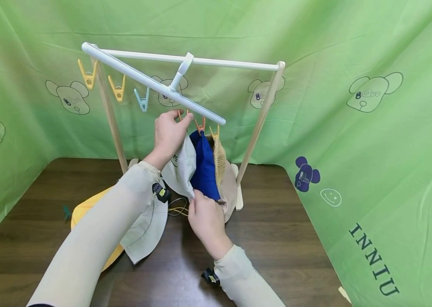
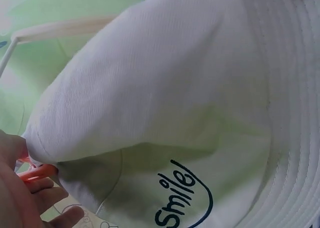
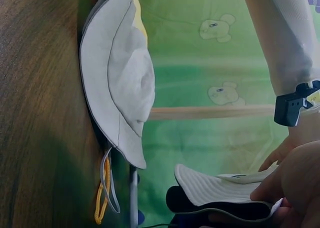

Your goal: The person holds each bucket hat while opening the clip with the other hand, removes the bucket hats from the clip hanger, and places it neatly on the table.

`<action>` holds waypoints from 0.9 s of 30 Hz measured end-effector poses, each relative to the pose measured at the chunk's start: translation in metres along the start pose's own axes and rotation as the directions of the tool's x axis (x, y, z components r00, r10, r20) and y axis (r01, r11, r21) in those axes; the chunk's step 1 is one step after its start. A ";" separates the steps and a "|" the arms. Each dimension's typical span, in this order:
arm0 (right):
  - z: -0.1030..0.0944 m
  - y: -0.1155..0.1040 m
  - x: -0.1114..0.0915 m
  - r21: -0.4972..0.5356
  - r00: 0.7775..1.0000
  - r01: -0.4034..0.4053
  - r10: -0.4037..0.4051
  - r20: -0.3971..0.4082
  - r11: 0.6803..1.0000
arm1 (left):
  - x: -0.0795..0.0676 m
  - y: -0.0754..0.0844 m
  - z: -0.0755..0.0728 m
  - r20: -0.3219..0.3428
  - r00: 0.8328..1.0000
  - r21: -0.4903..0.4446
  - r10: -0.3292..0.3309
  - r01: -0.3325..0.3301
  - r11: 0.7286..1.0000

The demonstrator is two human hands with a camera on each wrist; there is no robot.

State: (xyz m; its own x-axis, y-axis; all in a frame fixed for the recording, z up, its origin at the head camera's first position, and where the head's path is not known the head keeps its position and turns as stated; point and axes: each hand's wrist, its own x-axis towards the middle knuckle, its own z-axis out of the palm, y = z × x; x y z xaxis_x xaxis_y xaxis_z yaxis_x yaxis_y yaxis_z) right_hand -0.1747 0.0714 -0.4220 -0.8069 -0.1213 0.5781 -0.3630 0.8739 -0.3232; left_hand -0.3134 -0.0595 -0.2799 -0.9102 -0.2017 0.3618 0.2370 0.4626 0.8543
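One hanger (image 1: 135,74) hung from the white bar (image 1: 235,64) of a rack, with six clips below it: two yellow clips (image 1: 118,90) and one blue clip (image 1: 142,101) toward one end; two orange, one yellow toward the other; five hats could be counted.

The white hat (image 1: 183,164), lettered "Smile", was below the hanger, between both hands; the left hand (image 1: 171,132) pinched an orange clip (image 2: 39,173) at its crown; the right hand (image 1: 207,215) grasped its brim.

Just beside it, a blue hat (image 1: 204,166) hung from the second orange clip (image 1: 200,126), and a woven hat (image 1: 220,160) from the third yellow clip (image 1: 214,133); whether the beige cloth (image 1: 231,192) below was part of the latter, I could not tell.

A grey hat (image 1: 148,232) and a yellow hat (image 1: 85,209) lay on the counter (image 1: 277,221), the left sleeve (image 1: 97,238) partly blocking both in the head view; cords (image 1: 179,209) lay near the grey one; green cloth (image 1: 354,149) surrounded everything.
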 end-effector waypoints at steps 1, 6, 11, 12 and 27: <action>0.000 0.000 0.000 -0.001 1.000 0.000 0.000 0.000 1.000 | 0.000 0.000 0.000 -0.001 1.000 0.002 0.000 0.000 1.000; 0.001 0.001 0.001 0.000 1.000 0.000 0.000 0.001 1.000 | 0.002 0.000 -0.001 0.004 1.000 0.006 -0.014 0.014 1.000; 0.001 -0.001 0.001 0.012 1.000 0.002 -0.002 -0.018 1.000 | 0.003 0.001 -0.004 0.024 0.999 0.019 -0.032 0.032 0.999; 0.001 -0.001 0.001 0.016 1.000 0.002 -0.002 -0.025 1.000 | 0.003 0.000 -0.004 0.025 0.999 0.027 -0.030 0.029 0.999; 0.002 -0.003 0.001 0.041 0.997 0.011 -0.008 -0.074 0.999 | 0.006 -0.001 -0.005 0.023 1.000 0.044 -0.002 0.001 0.999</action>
State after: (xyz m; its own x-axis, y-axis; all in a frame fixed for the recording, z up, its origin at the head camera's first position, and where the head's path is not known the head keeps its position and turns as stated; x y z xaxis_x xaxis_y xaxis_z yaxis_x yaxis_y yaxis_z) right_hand -0.1759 0.0676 -0.4219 -0.7674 -0.0932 0.6343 -0.3908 0.8523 -0.3476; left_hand -0.3174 -0.0657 -0.2770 -0.9182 -0.1828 0.3514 0.2208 0.5003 0.8372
